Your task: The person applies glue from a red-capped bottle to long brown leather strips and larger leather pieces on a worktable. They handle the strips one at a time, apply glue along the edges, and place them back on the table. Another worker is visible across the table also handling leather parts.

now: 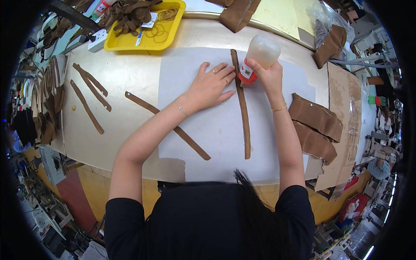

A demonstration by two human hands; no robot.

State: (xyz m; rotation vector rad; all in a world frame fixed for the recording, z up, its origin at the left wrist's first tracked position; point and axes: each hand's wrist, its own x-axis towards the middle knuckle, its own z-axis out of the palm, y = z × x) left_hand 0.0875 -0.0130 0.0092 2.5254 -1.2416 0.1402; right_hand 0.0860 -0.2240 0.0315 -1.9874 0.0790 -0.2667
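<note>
Your right grip (268, 79) clasps the bottle (263, 50) right of the strip (244, 119), left grip (210, 87) spread opposite; bare paper (219, 128) flanks its lower edges.

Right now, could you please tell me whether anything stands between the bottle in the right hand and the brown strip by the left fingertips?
Nothing visible does: the right hand holds the bottle tip-down at the brown strip, though contact is unclear. The left hand lies at the strip's left side, not between them.
</note>
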